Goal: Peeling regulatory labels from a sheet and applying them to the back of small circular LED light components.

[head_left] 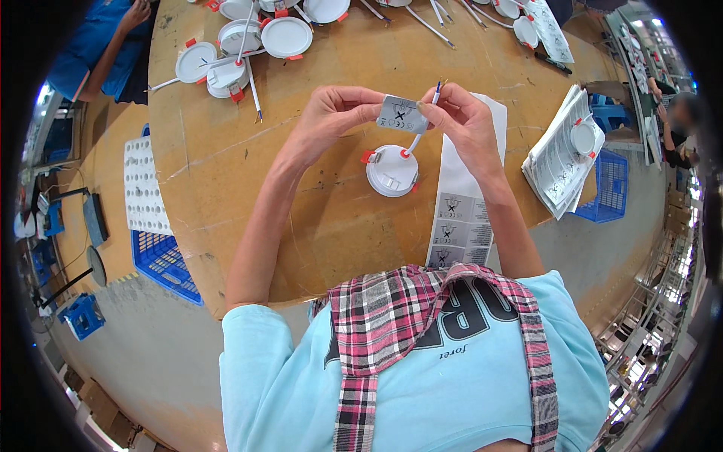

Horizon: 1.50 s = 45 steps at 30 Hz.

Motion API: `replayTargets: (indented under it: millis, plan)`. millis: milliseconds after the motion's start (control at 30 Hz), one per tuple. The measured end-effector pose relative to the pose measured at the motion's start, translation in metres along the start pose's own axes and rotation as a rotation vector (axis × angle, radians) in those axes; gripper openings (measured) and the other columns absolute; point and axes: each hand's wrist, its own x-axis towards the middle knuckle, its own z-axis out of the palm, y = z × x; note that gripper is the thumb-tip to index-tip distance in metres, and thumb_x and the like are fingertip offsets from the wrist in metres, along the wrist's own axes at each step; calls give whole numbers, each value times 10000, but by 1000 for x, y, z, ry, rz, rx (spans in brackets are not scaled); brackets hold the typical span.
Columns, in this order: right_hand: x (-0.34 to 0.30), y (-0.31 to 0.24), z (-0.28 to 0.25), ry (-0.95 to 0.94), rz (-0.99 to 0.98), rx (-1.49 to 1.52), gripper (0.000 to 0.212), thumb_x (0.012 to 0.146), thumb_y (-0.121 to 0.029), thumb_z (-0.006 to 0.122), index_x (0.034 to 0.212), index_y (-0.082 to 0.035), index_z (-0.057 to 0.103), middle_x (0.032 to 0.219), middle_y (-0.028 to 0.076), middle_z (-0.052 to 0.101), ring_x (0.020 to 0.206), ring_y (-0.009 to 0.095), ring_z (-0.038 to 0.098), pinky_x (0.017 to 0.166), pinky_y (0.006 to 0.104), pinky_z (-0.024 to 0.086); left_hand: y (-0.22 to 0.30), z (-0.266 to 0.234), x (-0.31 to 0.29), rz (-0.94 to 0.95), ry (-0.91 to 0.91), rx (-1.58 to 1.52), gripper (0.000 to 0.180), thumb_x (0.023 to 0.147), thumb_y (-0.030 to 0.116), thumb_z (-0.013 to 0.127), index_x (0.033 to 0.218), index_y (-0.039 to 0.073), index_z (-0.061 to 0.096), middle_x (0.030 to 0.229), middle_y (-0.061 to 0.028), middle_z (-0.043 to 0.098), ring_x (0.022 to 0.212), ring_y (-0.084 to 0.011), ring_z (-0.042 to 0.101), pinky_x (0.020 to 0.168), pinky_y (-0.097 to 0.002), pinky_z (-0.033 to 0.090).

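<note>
A small silver printed label (403, 114) is stretched between my two hands, just above the table. My left hand (335, 113) pinches its left end between thumb and fingers. The label's right end is pinched by my right hand (463, 117), beside the white cable (416, 139) of a lamp; whether those fingers also grip the cable I cannot tell. That round white downlight (393, 172), with red clip ends, lies on the table below the label. Under my right forearm is a white label sheet (471, 166), with several silver labels still on its near part.
Several round downlights (286, 38) with loose cables lie along the far side. A stack of label sheets (561, 154) at the right has a downlight (582, 138) on top. A black marker (553, 63) lies far right. Blue crates (167, 260) flank the table (324, 226); another person (94, 53) is far left.
</note>
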Motion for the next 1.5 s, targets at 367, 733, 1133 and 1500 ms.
replayTargets:
  millis: [367,733,1133,1500]
  plan:
    - [-1,-1,5,55,10,-27,122,883,-110,644,908,5,610,820,16,629,781,71,590,722,224,483,7,2,-3,17,-28,3,234,894,155,624,1046,-13,685,951,-72,694,904,-140,644,853,-308,516]
    - [-4,-3,8,101,23,-38,129,889,-117,632,900,9,604,809,29,623,780,84,612,694,236,500,7,18,-7,9,43,143,263,870,129,663,1076,-33,645,953,-97,690,899,-146,656,799,-281,542]
    - [-5,-13,16,37,62,-65,180,887,-57,622,1015,29,531,863,67,631,773,132,663,619,235,530,-5,25,-5,9,172,119,223,856,199,692,916,-15,693,792,-79,698,738,-114,649,674,-249,506]
    - [-6,-3,17,-36,142,28,211,859,-75,653,1022,54,620,825,101,688,729,125,649,702,249,517,1,32,-12,32,228,152,201,868,169,688,931,-22,684,829,-57,691,747,-116,652,716,-250,521]
